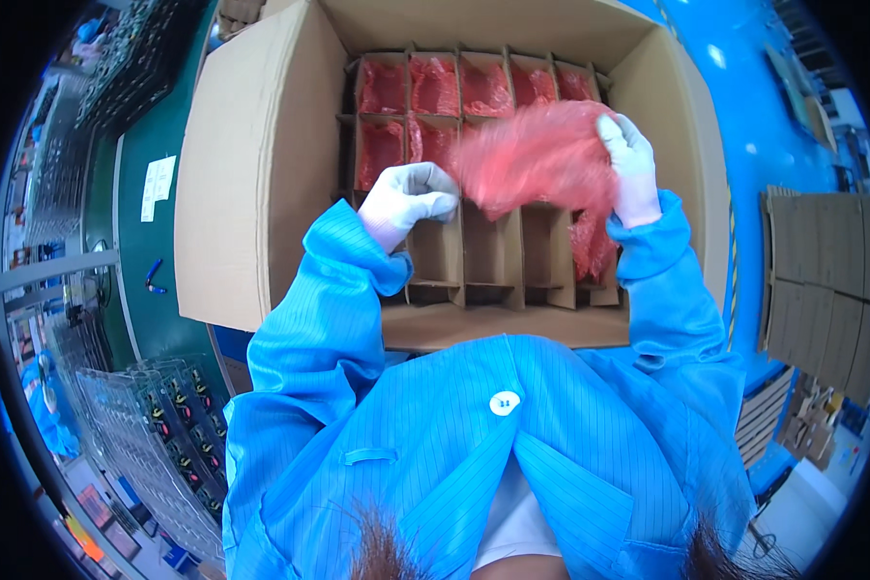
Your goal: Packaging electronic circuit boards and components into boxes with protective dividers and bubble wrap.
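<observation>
Coat: blue striped work coat (435,454) with a white button fills the lower picture, nearest the camera; both sleeves reach up from it over the box.
Left hand: white-gloved left hand (408,196), fingers curled and pressed together on the left end of a pink bag (536,155); it seems to hold that end steady while the other end is pulled.
Right hand: white-gloved right hand (630,159), fingers closed on the bag's upper right edge, raised a little higher, so the film is stretched between the two hands.
Pink bag: thin, translucent, blurred with motion; held in the air above the middle cells of the box, not yet inside any cell.
Divider grid: cardboard partitions (464,256) split the box into upright cells; the far rows are already lined in pink (435,87), the near row looks bare, and one cell at the right (590,246) has pink film hanging in it.
Box: large open carton (251,174), flaps folded outward so the cells stay reachable from above.
Surroundings: flattened cardboard stack (822,280) to the right; dark trays of parts (164,425) at lower left.
</observation>
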The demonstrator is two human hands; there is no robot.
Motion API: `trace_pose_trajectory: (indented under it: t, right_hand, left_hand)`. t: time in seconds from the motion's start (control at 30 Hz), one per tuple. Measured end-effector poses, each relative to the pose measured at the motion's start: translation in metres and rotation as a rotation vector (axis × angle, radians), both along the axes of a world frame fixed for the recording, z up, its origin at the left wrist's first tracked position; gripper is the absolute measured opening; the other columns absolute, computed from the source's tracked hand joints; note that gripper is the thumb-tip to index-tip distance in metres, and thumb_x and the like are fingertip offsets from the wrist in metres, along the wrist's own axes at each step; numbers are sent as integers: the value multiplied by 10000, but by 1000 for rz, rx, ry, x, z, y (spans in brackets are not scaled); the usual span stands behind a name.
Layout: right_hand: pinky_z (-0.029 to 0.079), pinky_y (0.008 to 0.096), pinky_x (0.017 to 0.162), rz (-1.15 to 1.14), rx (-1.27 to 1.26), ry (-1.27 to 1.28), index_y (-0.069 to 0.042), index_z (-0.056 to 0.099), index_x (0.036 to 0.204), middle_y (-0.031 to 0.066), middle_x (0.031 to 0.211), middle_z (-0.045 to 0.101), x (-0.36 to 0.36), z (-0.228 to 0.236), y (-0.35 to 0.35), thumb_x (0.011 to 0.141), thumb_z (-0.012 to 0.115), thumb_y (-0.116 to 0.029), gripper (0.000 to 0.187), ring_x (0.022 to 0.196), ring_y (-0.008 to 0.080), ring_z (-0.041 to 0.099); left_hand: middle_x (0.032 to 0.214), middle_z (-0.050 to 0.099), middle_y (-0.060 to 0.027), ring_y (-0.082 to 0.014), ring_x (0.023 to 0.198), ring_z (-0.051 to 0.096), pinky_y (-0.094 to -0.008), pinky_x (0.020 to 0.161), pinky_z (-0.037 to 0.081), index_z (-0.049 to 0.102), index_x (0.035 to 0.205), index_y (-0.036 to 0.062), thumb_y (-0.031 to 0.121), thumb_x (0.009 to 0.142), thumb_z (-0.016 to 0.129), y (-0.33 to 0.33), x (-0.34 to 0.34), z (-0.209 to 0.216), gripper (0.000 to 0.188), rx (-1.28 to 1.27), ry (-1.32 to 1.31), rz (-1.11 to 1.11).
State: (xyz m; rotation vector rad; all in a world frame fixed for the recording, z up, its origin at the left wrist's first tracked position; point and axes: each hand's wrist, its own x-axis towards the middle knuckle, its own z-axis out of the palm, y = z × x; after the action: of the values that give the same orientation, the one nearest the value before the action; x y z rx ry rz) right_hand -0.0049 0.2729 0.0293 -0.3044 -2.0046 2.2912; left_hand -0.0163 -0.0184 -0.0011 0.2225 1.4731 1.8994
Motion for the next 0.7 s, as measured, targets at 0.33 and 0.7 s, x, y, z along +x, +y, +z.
trace_pose_trajectory:
  t: [0.33, 0.7]
  right_hand:
    - [386, 206, 630, 471, 663, 184, 18, 557, 922, 46, 775, 572, -21, 25, -62, 837, 529, -166, 205, 682, 112, 493]
    - [401, 289, 824, 453, 294, 25, 43, 473, 1147, 152, 1006, 567, -9, 31, -67, 811, 563, -308, 495, 914, 218, 519]
  left_hand:
    - [1145, 502, -197, -250, 1043, 482, -383, 912, 364, 423, 1168, -52, 233, 758, 643, -3, -10, 37, 546, -180, 241, 187]
    - [1089, 542, -174, -257, 943, 566, -345, 801, 468, 399, 1198, -1, 231, 804, 586, -18, -3, 7, 493, 391, -285, 407]
